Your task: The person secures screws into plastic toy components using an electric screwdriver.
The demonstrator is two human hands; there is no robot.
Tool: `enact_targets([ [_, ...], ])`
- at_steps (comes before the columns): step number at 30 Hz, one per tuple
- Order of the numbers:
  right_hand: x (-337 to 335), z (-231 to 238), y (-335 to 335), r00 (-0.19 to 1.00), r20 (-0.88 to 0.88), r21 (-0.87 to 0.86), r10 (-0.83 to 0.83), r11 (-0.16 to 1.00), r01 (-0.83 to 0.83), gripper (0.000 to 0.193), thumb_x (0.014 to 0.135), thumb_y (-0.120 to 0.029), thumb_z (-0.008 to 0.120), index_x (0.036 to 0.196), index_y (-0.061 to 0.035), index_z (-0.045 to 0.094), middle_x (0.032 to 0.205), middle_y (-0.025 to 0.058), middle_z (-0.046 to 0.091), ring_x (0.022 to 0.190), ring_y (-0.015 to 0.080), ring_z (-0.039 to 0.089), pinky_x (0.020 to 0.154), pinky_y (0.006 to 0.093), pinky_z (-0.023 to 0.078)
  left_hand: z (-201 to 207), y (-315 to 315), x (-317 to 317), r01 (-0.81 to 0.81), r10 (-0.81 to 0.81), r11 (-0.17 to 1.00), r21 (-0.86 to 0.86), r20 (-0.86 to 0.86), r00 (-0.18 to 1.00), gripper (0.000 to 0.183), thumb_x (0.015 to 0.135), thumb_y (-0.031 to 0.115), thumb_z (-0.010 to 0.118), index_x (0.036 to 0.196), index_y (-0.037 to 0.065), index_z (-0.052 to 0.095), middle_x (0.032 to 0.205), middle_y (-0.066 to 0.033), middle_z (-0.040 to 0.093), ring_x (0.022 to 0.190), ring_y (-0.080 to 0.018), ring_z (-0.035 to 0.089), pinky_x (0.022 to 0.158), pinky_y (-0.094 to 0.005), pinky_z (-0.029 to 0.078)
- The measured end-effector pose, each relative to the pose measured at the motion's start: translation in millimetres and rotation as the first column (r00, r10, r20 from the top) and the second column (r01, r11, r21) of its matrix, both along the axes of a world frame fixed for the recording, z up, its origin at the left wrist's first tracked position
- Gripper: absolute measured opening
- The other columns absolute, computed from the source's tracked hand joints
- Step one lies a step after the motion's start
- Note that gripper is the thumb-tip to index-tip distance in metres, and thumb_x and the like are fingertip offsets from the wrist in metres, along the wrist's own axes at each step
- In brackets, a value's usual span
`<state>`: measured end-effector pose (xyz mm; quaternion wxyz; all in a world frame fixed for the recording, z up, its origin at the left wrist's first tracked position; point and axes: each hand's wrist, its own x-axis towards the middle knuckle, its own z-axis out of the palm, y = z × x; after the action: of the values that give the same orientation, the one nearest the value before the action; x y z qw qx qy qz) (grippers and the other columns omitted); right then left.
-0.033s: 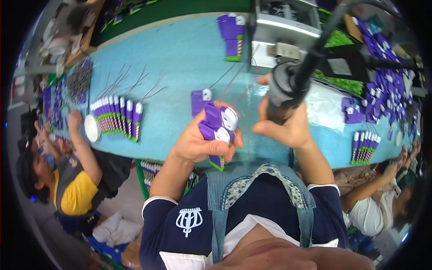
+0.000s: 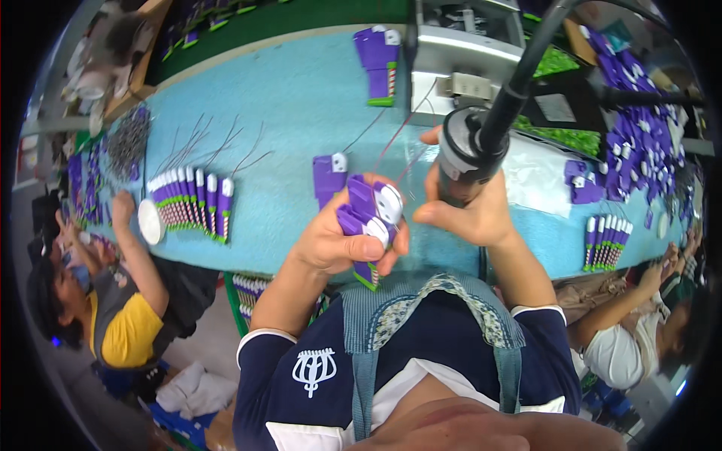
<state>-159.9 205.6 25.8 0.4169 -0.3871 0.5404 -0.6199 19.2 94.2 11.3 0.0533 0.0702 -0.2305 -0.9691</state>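
1. The person's left hand [image 2: 331, 239] holds a pair of purple plastic pieces with rounded white ends [image 2: 362, 197] above the near part of the light blue tabletop [image 2: 278, 113]. Its fingers are closed around the pieces, the thumb pressing across the front; a bright green end [image 2: 367, 281] shows below the thumb.
2. The right hand [image 2: 481, 214] is wrapped around the lower part of a grey-and-black cylindrical tool [image 2: 462, 150]. Its fingers grip the casing from the far side, while the thumb points toward the left hand. The tool's tip is too unclear to place.
3. Just beyond the left hand lies a flat purple piece with a white end [image 2: 328, 174].
4. Farther off, near a pale metal box [image 2: 427, 88], lies a longer purple piece with a striped side and a green end [image 2: 376, 64].
5. To the left, slim purple, white and green pieces stand side by side in a curved row [image 2: 191, 201], beside a round white disc [image 2: 151, 222]; thin dark wires [image 2: 197, 143] spread beyond them.
6. To the right are a crumpled translucent plastic sheet [image 2: 538, 180], a shorter row of similar slim pieces [image 2: 608, 240] and a large purple heap [image 2: 639, 139].
7. A co-worker in a yellow sleeve [image 2: 131, 331] sits at the left.
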Motion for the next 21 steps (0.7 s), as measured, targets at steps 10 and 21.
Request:
enact_targets([
  [10, -26, 17, 0, 0.95, -0.027, -0.134, -0.311, 0.943, 0.305, 0.084, 0.072, -0.055, 0.076, 0.123, 0.0021, 0.041, 0.07, 0.007, 0.058, 0.059, 0.0128, 0.055, 0.056, 0.0237, 0.044, -2, -3, -34, -0.298, 0.325, 0.944, -0.143, 0.23, 0.917, 0.045, 0.081, 0.008, 0.066, 0.122, 0.005, 0.046, 0.089, -0.0123, 0.061, 0.069, -0.0221, 0.064, 0.062, -0.0338, 0.055],
  [21, -71, 22, -43, 0.985, 0.125, -0.636, -0.118, 0.752, 0.171, 0.1, 0.074, -0.088, 0.031, 0.121, -0.0008, 0.047, 0.077, 0.0161, 0.06, 0.06, 0.0225, 0.056, 0.056, 0.0326, 0.047, -9, 22, -74, -0.077, 0.104, 0.994, -0.076, 0.497, 0.861, 0.043, 0.082, 0.003, 0.067, 0.119, 0.003, 0.044, 0.11, -0.0153, 0.061, 0.092, -0.0267, 0.067, 0.07, -0.0323, 0.056],
])
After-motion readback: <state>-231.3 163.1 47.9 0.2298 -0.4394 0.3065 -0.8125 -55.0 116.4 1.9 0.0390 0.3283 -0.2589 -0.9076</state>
